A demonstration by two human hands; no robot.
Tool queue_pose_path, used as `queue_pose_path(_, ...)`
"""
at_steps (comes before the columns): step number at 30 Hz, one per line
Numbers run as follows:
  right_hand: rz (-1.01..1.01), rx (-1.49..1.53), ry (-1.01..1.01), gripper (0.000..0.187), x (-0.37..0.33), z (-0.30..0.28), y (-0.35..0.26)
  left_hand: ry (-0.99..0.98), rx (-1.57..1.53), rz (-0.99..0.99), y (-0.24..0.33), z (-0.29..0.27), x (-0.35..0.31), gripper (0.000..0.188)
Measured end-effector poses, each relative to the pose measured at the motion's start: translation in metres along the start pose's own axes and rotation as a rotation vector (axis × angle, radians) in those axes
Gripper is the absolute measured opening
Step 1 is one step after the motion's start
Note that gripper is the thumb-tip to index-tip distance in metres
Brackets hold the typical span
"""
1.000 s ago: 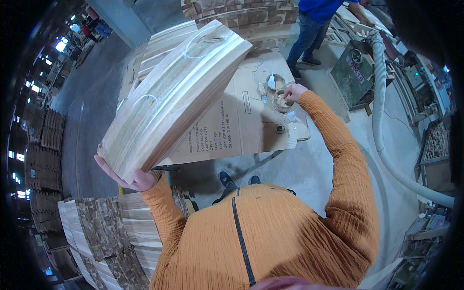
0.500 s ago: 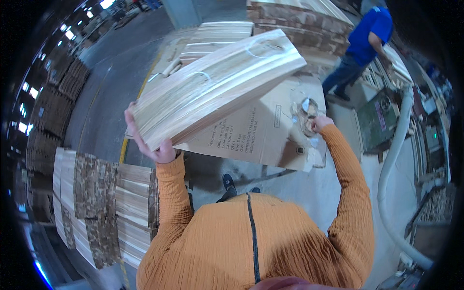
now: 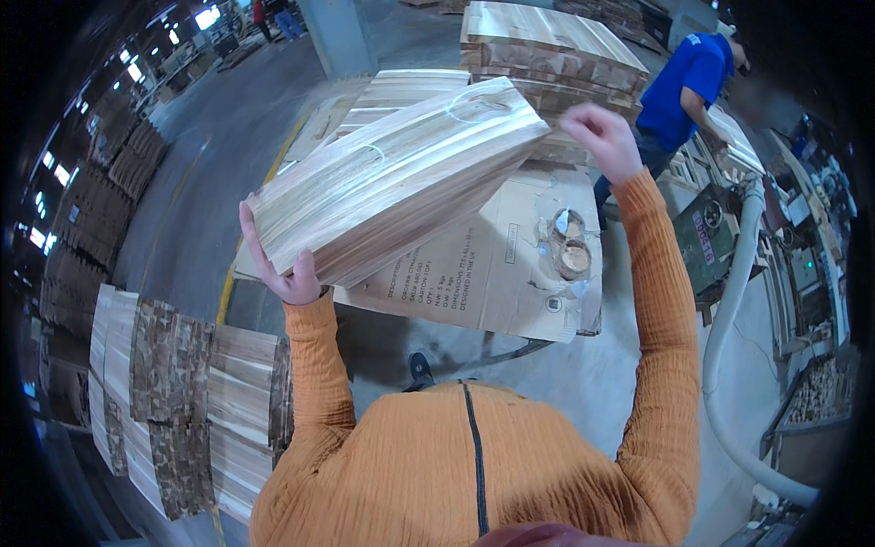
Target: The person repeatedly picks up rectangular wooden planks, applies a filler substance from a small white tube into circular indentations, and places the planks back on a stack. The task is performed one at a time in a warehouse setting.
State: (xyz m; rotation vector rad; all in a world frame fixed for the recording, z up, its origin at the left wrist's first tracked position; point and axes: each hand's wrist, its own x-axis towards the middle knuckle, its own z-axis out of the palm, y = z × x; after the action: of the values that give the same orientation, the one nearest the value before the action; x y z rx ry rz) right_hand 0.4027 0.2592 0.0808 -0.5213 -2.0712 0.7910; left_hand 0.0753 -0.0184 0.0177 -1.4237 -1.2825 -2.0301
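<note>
The left hand [image 3: 290, 279] has its fingers clamped on the low left end of a big wood block [image 3: 401, 178], in the upper middle of the frame. The right hand [image 3: 602, 139] is near the other end, fingers curled; I cannot tell if they hold anything. Two round pots [image 3: 574, 274] sit on brown cardboard [image 3: 492, 305].

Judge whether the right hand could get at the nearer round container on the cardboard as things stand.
Probably yes: the container shows uncovered, the right hand is raised nearby, and the wooden board in the left hand is off to the left, apparently leaving the way free.
</note>
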Motion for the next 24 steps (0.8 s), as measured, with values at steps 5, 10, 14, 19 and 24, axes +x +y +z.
queue_pose_path(5, -0.123, -0.048, 0.018, 0.017, 0.053, 0.054, -0.035, -0.013, -0.016, -0.036, 0.000, -0.001, 0.001, 0.086)
queue_pose_path(10, -0.272, -0.316, 0.073, 0.014, 0.060, 0.080, -0.038, 0.030, 0.054, 0.032, -0.002, 0.002, 0.003, 0.084)
queue_pose_path(14, -0.536, -0.428, 0.081, 0.018, 0.052, 0.076, -0.032, 0.044, 0.012, 0.024, -0.006, 0.003, -0.002, 0.087)
queue_pose_path(19, -0.629, -0.392, 0.102, 0.023, 0.041, 0.072, -0.031, 0.021, 0.009, 0.028, -0.004, 0.001, -0.004, 0.091)
queue_pose_path(24, -0.658, -0.688, 0.272, 0.022, 0.035, 0.080, -0.032, 0.016, -0.005, 0.023, -0.004, 0.002, 0.000, 0.089)
